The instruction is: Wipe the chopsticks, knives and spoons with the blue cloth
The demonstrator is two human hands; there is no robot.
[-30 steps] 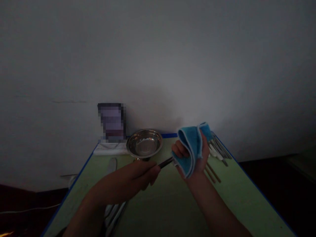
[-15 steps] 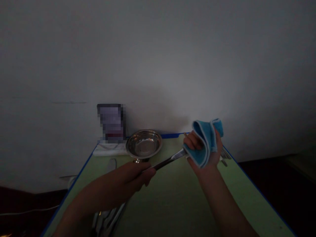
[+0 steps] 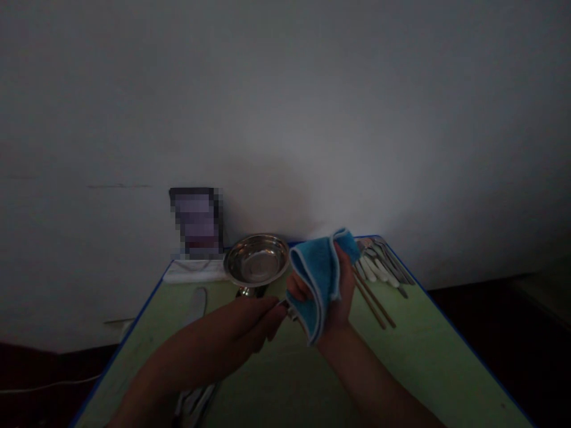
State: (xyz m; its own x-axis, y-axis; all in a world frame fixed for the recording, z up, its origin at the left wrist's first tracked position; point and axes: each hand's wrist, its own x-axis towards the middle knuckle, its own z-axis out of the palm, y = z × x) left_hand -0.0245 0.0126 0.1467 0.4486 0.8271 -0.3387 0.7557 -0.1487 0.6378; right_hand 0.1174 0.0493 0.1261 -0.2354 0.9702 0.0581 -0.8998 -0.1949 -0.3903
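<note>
My left hand (image 3: 252, 324) is closed in a pinch on one end of a slim metal utensil (image 3: 284, 304). Only a short bit of that utensil shows; the rest is covered, so its kind is not visible. A folded blue cloth (image 3: 317, 264) with pale edging is gripped in my right hand (image 3: 344, 297), wrapped about the utensil's other end. Both hands are close together above the green table (image 3: 289, 386), right of the shiny metal bowl (image 3: 259, 261) on its foot.
Wooden chopsticks (image 3: 373, 299) and white-handled cutlery (image 3: 378, 266) lie at the back right. A flat-bladed utensil (image 3: 197, 306) and more metal cutlery (image 3: 196, 404) lie on the left. A blurred screen (image 3: 198, 223) stands behind a white strip (image 3: 194, 272) against the wall.
My right hand has slid the cloth left along the utensil, towards my left hand, covering most of the shaft. The chopsticks and cutlery behind it have come into view.
</note>
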